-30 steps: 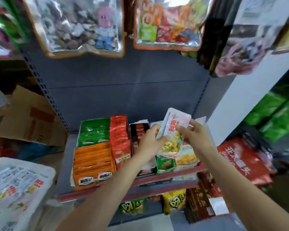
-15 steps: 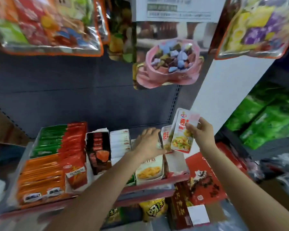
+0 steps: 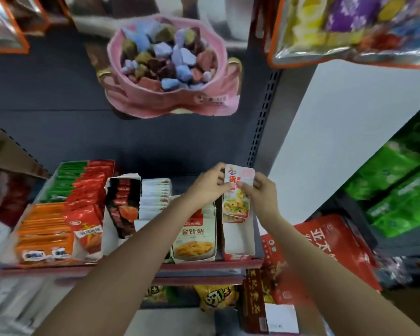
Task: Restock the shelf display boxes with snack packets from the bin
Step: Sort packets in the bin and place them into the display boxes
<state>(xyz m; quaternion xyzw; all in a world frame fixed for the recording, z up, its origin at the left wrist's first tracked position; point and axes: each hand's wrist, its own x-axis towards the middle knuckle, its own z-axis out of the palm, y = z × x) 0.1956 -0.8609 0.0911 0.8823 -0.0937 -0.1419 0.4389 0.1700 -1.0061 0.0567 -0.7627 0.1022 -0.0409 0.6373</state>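
Both hands hold a small stack of white-and-red snack packets [image 3: 237, 200] upright inside the rightmost display box [image 3: 239, 248] on the shelf. My left hand [image 3: 207, 187] pinches the packets' top left edge. My right hand [image 3: 260, 192] grips their top right edge. The packets' lower ends sit within the box, which is white with a red base and mostly hollow in front. Beside it on the left stands a box [image 3: 195, 235] of yellow-pictured packets.
More display boxes fill the shelf to the left: white packets [image 3: 155, 197], dark red ones [image 3: 123, 202], red [image 3: 87, 190], green [image 3: 66, 180] and orange [image 3: 46, 231]. Large candy bags [image 3: 172, 66] hang overhead. Red bags [image 3: 325, 253] lie to the right; a shelf upright [image 3: 262, 122] stands close.
My view has swung right and closer. My right hand brought the packets down into the rightmost box, and my left hand came across from the neighbouring box to grip them too.
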